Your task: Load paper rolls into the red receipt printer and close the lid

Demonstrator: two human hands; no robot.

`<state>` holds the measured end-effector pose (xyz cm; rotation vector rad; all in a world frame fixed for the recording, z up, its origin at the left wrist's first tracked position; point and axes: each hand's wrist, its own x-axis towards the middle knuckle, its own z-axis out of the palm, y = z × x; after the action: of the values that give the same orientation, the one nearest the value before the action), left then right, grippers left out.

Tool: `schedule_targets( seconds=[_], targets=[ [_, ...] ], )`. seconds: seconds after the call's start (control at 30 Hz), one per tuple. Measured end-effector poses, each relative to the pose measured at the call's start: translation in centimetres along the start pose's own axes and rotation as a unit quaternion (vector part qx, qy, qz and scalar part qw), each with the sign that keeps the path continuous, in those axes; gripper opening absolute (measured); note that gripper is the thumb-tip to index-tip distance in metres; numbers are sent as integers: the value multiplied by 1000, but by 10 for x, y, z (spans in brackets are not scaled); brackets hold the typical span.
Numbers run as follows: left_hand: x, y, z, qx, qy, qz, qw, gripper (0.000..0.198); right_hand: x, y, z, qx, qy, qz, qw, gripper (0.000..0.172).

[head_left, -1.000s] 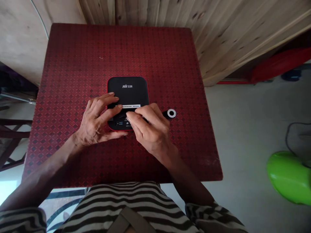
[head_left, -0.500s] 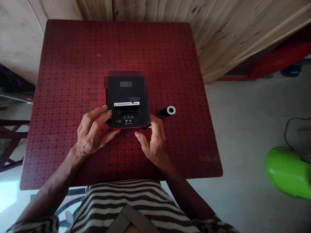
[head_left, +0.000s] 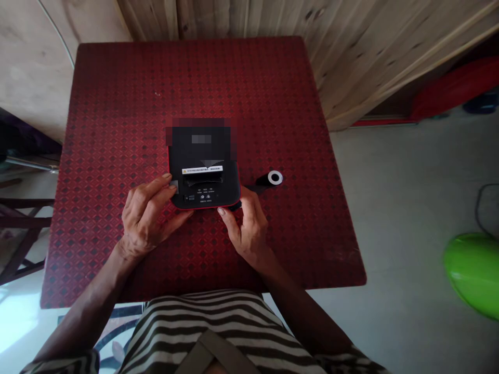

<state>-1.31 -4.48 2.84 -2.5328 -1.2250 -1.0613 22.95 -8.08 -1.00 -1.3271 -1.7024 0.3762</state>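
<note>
A flat black device with a red rim [head_left: 201, 150], which looks like a small portable printer, lies in front of me. It has a white warning strip, a dark slot and small icons; its far end is blurred out. My left hand [head_left: 146, 210] grips its left front corner, fingertips at a small grey tab [head_left: 175, 186] on the side and thumb along the front edge. Around the right front corner curls my right hand [head_left: 249, 221], thumb at the front edge, finger undersides hidden. A small black roll with a white ring-shaped end [head_left: 275, 177] lies just right of the device.
The red patterned table [head_left: 117, 104] stands against a wooden plank wall [head_left: 249, 21]. To the right on the floor is a bright green rounded object [head_left: 473, 270] with a dark cord. A dark wooden chair or stool [head_left: 25, 223] stands at the left.
The view has shifted slightly, so the table and green object appear moved a little. Both hands keep nearly the same hold on the device; the right thumb sits slightly closer to its front edge.
</note>
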Motion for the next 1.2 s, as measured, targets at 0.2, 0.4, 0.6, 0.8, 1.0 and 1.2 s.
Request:
schedule_targets(
  seconds=[0.2,0.4,0.6,0.8,1.0,1.2],
  targets=[
    [6,4,-10,12,-17,-35,999,58,0,0,0,4,6,-3,1000,40],
    [15,6,-18,-17,-44,-80,996,47,-1,1,2,13,11,-3,1000,40],
    [15,0,-13,-53,-32,-70,996,47,0,1,1,17,7,4,1000,40],
    [4,6,0,-97,-2,-75,992,60,4,-6,-3,22,1,19,1000,31],
    [-10,13,5,-93,-6,-85,992,73,3,-11,-12,-15,-20,30,999,28],
    [-12,9,5,-82,-16,-73,994,73,53,-31,-47,-109,34,-36,993,26]
  ],
)
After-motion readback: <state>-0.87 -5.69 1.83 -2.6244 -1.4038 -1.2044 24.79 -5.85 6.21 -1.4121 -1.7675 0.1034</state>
